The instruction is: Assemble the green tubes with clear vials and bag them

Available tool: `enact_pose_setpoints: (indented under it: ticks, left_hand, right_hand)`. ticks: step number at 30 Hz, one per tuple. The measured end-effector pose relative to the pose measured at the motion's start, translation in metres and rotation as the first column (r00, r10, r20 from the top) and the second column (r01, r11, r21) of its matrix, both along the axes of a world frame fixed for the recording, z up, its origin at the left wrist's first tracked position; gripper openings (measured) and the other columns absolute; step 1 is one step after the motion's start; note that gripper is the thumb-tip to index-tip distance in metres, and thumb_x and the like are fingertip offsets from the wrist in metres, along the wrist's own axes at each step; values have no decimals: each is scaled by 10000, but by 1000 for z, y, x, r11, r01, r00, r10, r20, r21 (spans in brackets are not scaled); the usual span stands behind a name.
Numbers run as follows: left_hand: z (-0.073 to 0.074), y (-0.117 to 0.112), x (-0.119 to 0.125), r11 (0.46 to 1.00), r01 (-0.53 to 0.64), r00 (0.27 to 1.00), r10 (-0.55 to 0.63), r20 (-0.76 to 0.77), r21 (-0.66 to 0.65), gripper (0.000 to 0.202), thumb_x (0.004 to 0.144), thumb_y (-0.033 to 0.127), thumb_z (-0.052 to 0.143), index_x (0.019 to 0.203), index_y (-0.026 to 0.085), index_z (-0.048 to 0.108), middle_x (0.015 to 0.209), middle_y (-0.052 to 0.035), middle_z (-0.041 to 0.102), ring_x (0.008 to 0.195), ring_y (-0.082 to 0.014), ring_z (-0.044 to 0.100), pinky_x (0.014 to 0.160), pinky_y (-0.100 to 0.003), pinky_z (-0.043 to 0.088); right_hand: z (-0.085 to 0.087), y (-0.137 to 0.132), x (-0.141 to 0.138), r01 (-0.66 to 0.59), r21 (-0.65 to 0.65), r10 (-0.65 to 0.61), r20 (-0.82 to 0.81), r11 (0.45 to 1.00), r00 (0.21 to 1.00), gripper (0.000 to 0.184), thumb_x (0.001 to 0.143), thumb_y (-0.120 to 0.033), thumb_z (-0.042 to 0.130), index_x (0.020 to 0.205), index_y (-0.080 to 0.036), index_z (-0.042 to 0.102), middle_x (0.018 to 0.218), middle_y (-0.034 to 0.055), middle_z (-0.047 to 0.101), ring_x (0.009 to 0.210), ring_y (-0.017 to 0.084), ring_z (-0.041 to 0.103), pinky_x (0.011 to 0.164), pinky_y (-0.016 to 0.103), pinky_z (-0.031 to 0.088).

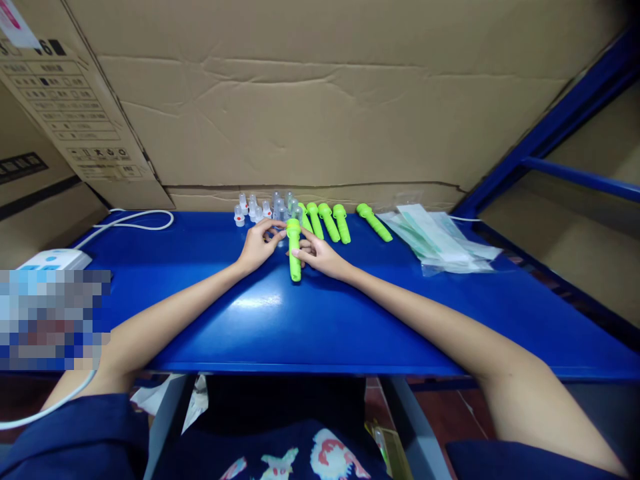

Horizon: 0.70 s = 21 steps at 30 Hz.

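Observation:
A lime-green flashlight-shaped tube (295, 257) is held above the middle of the blue table, wide end away from me. My right hand (320, 257) is closed on its body, thumb on top and fingers beneath. At the wide end, my left hand (261, 245) is closed, its fingertips pinching the collar. Just beyond, partly hidden by my hands, stand several clear domed caps (280, 205). To their left are several similar clear pieces with white bases and red spots (240, 215). Several more green tubes (327, 222) lie in a row behind my right hand, with one tube (375, 222) farther right.
Flat clear plastic bags (440, 240) lie in a pile on the right of the blue table (240, 333). A white power strip (55, 260) and its cord are at the left. Cardboard (310, 120) walls the back, and a blue metal frame (550, 127) rises on the right.

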<state>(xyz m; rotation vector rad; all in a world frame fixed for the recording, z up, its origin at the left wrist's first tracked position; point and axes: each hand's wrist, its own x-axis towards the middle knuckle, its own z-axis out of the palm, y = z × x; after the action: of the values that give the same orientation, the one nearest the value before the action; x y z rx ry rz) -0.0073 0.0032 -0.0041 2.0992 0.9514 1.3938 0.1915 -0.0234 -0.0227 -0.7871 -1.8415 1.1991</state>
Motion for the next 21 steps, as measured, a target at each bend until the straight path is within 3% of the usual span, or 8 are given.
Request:
enact_pose_setpoints:
  ticks: [11,21]
  left_hand:
    - [-3,5,-1,995,49,999,-48,19,-84,172,838,267,654,963,155,691,1020,-79,711,765,-136,640,662,-247,473]
    - [-2,4,-1,995,54,999,-54,8,-78,164,860,269,636,965,151,681,997,-73,706,778,-140,643,676,-248,472]
  right_hand:
    - [2,-3,1,-1,18,0,16,1000,1000,806,879,-403,666,1549,-189,271,881,22,654,668,126,596,606,249,530]
    - [3,-4,2,-10,-9,10,17,1000,1000,871,859,-433,686,1561,-163,246,936,61,689,695,135,617,617,253,528]
